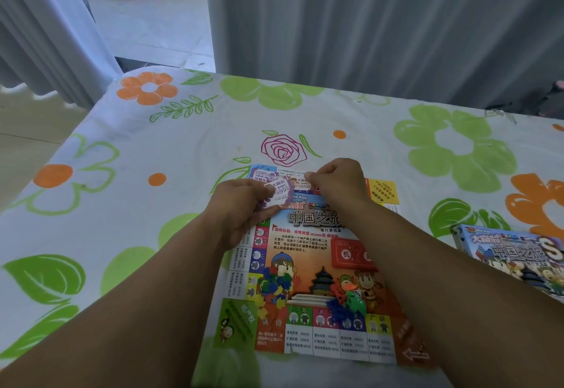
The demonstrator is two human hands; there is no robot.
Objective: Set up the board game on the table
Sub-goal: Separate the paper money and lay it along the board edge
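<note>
- Lying under a flowered cloth, the worktop (122, 174) carries everything. The board (308, 235) sits near its middle, straight ahead of the person, with its long axis running away from them.
- The board's centre reads "中国之旅" with "Uncle Wang" above it, and squares along the near edge read "上海" and "浙江".
- The box (515, 256) rests off the board, well apart to the right. Its lid is printed "大富翁", "中国之旅" and a big "S".
- Both hands meet close together over the board's far end. The left hand (241, 204) grips a bundle of play money (276, 192) whose purple top note is marked "MONEY". Just beside it, the right hand (338, 183) pinches a pale note (305, 180) at its fingertips.
- The next move turns on this, I'd say: the bundle lies to the left of the right hand and the far edge is just beyond both. That makes the right hand the nearer one for dealing notes out.
- A red card stack (351, 253) marked "机会" lies right of centre.
- A yellow card (383, 191) sits at the far right corner, its writing too small to read.
- A heap of coloured house pieces (274, 287) and a few pawns (348, 299) lie toward the near edge.
</note>
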